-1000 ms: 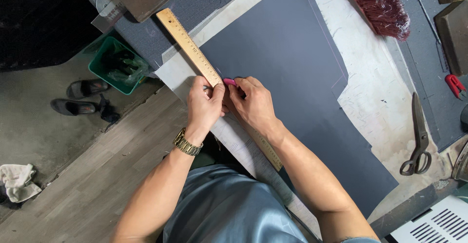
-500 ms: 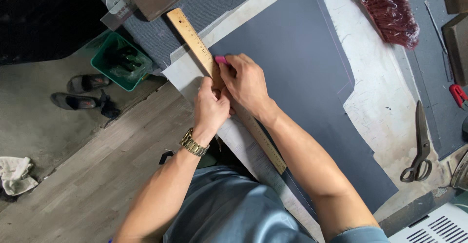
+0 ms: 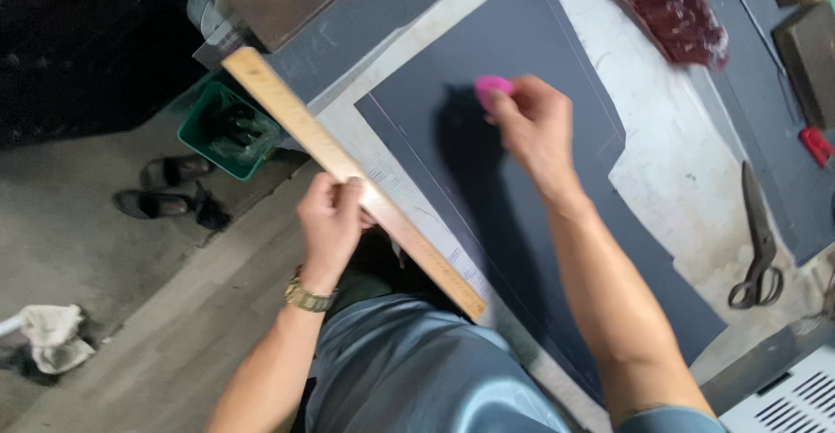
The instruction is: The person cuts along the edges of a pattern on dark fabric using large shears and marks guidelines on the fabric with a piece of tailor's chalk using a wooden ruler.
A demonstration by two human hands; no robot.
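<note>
The step in hand looks like marking lines on the dark grey fabric piece (image 3: 522, 224), which lies flat on the bench (image 3: 670, 181). The left hand (image 3: 330, 220) grips the wooden ruler (image 3: 348, 176) at the fabric's 9 o'clock edge. The right hand (image 3: 535, 124) pinches pink chalk (image 3: 490, 88) above the fabric. A next mark would need the ruler laid flat. Scissors (image 3: 758, 242) lie at 3 o'clock, well apart; a red bundle (image 3: 665, 7) sits at 1 o'clock.

Pink chalk (image 3: 492, 88) partly behind blurred fingers (image 3: 513, 107).
</note>
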